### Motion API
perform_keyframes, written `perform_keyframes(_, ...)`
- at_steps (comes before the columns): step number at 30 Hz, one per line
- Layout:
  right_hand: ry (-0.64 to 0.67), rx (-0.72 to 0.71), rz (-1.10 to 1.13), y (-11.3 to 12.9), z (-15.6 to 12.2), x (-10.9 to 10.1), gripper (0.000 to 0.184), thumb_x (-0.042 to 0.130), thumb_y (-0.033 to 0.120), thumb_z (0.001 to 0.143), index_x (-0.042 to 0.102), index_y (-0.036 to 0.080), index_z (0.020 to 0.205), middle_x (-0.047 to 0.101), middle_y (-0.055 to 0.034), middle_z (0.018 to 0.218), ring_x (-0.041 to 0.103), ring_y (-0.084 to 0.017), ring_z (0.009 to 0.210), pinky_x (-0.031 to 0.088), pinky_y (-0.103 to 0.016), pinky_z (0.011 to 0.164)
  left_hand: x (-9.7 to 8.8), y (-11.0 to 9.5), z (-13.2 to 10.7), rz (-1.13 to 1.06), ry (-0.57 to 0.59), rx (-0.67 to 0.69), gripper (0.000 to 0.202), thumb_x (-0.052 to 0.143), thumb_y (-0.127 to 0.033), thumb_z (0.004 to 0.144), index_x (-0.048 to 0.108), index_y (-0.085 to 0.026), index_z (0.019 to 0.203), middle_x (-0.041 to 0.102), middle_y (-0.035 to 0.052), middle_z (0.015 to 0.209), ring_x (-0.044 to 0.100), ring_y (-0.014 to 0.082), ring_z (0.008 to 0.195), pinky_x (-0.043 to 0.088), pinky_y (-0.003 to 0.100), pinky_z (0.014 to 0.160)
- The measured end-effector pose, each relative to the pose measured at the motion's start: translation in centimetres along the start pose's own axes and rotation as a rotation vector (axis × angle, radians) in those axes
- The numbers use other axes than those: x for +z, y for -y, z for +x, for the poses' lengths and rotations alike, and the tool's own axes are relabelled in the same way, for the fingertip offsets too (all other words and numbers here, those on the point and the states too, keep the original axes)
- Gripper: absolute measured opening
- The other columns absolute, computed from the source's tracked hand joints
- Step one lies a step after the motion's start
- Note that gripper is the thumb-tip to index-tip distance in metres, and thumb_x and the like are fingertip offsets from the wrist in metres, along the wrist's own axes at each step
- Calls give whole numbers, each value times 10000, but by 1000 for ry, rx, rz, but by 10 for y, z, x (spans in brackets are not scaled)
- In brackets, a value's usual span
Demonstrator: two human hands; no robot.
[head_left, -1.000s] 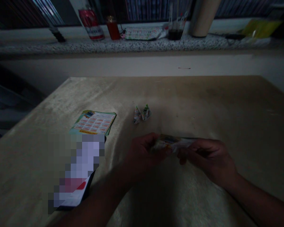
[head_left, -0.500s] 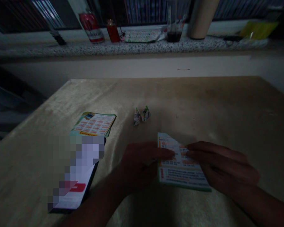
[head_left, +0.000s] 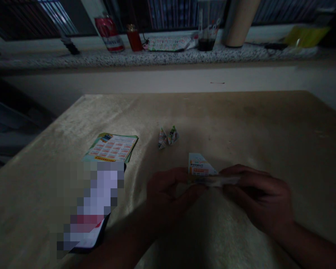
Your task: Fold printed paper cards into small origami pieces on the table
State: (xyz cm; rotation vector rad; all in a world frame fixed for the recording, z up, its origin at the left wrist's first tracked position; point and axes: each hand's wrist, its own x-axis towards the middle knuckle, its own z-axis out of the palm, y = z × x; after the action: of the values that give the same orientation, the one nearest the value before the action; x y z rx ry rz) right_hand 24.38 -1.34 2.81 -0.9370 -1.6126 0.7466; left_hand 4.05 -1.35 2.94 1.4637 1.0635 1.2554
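Observation:
Both hands pinch one printed paper sheet (head_left: 200, 168) just above the table (head_left: 240, 123). My left hand (head_left: 168, 194) grips its left side, fingers curled. My right hand (head_left: 257, 194) grips the right side, where the sheet is folded over into a narrow strip. A corner of the sheet stands up between the hands. Two small folded paper pieces (head_left: 167, 136) lie on the table just beyond the hands.
A stack of printed flyers (head_left: 112, 147) lies at left, with a phone (head_left: 86, 209) nearer me. On the stone ledge behind stand a red can (head_left: 109, 33), a red lighter (head_left: 134, 37), a glass of dark drink (head_left: 207, 31) and a pale cylinder (head_left: 239, 22).
A second ago the sheet was held folded and edge-on; half a second ago it lay opened flat under both hands. Now it is lifted and folded over again.

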Motion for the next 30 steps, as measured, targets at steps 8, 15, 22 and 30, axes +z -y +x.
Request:
perform_keyframes(8, -81, 235, 153, -5, -5, 9, 168, 761, 183, 839, 697, 233, 692, 798, -10, 798, 766, -153, 687, 647, -222, 604, 15, 11, -2, -169, -152, -208, 317, 786, -242, 736, 505, -234, 590, 753, -14, 684, 751, 177, 678, 646, 303, 631)
perform_keyframes(15, -80, 285, 180, -8, -6, 10, 197, 768, 262, 855, 684, 230, 679, 804, -25, 778, 771, -178, 668, 662, -265, 584, 18, 7, 1, -219, -122, -301, 369, 769, -294, 773, 450, -242, 595, 784, -5, 698, 791, 220, 718, 680, 355, 661)
perform_keyframes(22, -109, 301, 233, -8, -5, 10, 196, 795, 194, 824, 691, 225, 661, 811, -13, 810, 781, -158, 680, 657, -215, 605, 19, 8, 4, -401, -135, -286, 367, 780, -182, 757, 443, -232, 619, 766, -41, 658, 796, 216, 679, 678, 303, 613)
perform_keyframes(30, -110, 332, 217, -7, -2, 6, 147, 812, 155, 785, 737, 235, 686, 801, 7, 720, 766, -131, 622, 629, -160, 586, 14, 6, 3, -360, -95, -285, 457, 749, -156, 788, 338, -240, 608, 762, -33, 654, 802, 225, 716, 644, 257, 604)
